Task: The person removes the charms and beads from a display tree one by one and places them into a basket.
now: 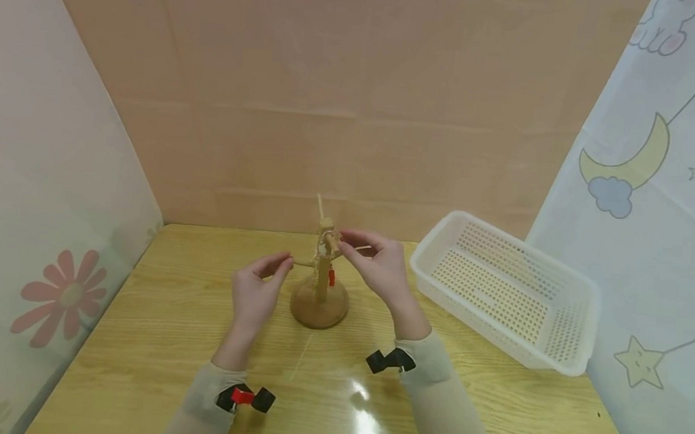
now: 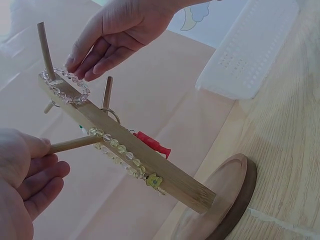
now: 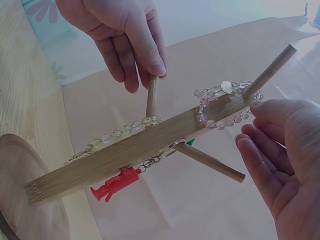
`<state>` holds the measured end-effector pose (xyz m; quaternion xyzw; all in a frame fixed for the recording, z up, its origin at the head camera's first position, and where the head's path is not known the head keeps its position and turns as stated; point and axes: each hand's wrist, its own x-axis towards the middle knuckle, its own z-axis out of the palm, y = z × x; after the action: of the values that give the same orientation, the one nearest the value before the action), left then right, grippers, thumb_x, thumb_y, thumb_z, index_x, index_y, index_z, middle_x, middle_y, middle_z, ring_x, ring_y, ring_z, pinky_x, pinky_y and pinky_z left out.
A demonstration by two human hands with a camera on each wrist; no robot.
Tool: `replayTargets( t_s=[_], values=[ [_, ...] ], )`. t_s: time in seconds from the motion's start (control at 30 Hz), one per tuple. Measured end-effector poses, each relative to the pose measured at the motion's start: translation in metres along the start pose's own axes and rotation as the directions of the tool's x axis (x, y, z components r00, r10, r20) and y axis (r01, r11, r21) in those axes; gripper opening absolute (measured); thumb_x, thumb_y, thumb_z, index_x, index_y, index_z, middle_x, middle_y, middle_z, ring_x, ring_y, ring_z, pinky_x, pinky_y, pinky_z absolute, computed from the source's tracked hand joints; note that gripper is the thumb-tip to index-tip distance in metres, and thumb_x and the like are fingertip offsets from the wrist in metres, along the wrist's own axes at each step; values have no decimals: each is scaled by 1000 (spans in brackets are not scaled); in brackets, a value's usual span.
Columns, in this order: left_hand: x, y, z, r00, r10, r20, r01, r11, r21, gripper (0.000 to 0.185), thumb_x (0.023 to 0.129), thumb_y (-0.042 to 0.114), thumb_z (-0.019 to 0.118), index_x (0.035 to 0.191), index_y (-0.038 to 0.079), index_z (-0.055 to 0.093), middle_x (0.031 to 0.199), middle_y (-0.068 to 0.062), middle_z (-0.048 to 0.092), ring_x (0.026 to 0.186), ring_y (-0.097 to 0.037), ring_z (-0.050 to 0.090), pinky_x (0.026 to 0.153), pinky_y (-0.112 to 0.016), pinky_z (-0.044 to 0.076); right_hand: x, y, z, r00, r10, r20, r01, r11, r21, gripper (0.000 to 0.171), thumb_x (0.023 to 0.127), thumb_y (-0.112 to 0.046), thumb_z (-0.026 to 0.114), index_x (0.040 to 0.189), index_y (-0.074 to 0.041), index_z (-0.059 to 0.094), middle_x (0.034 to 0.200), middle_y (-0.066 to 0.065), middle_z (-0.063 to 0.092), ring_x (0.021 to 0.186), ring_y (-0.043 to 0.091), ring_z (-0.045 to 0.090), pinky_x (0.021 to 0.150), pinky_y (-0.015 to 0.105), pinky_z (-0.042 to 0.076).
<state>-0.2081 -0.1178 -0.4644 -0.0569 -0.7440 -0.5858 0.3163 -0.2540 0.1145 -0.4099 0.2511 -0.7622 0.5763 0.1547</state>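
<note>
Your left hand (image 1: 257, 290) pinches the tip of a side peg (image 2: 75, 144) on the wooden jewelry stand (image 1: 320, 290), which sits mid-table (image 1: 157, 338). Your right hand (image 1: 377, 261) has a relaxed, empty grip, fingertips (image 2: 82, 67) touching the clear bead bracelet (image 2: 65, 87) looped over the upper peg. A white basket (image 1: 505, 289) sits to the right.

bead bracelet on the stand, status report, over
Left hand pinches a side peg. Right hand fingers touch bead bracelet on wooden stand. Nothing in the way.
</note>
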Motion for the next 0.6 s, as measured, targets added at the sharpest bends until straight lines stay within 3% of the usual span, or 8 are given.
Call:
replayTargets(
  t_s=[0.2,0.37,0.53,0.6],
  values=[
    [1,7,-1,999,-37,-3,37,999,7,10,93,-3,81,102,-8,81,95,-19,80,84,-38,77,69,-10,53,4,-4,1,997,-75,8,75,997,-24,19,95,-8,83,114,-2,82,107,9,81,94,23,78,79,38,65],
    [1,27,-4,1000,-19,5,19,1000,-10,10,94,-9,78,102,-13,79,94,-23,79,85,-46,76,71,-9,54,7,-9,3,995,-99,24,100,995,-23,17,96,-8,83,112,-4,83,106,8,81,93,23,78,80,38,65],
    [-1,33,-4,999,-27,21,27,999,-20,10,95,-9,77,104,-13,78,95,-23,79,86,-44,77,73,-10,55,10,-11,4,993,-113,26,114,993,-25,13,96,-7,82,109,-5,84,103,7,82,91,22,78,78,44,65],
    [-1,34,-4,999,-45,24,46,999,-28,10,95,-8,77,104,-12,79,96,-23,79,87,-45,77,74,-10,55,9,-22,5,994,-111,23,111,994,-23,12,95,-2,82,107,0,83,102,12,81,90,28,78,78,50,65]
  ],
)
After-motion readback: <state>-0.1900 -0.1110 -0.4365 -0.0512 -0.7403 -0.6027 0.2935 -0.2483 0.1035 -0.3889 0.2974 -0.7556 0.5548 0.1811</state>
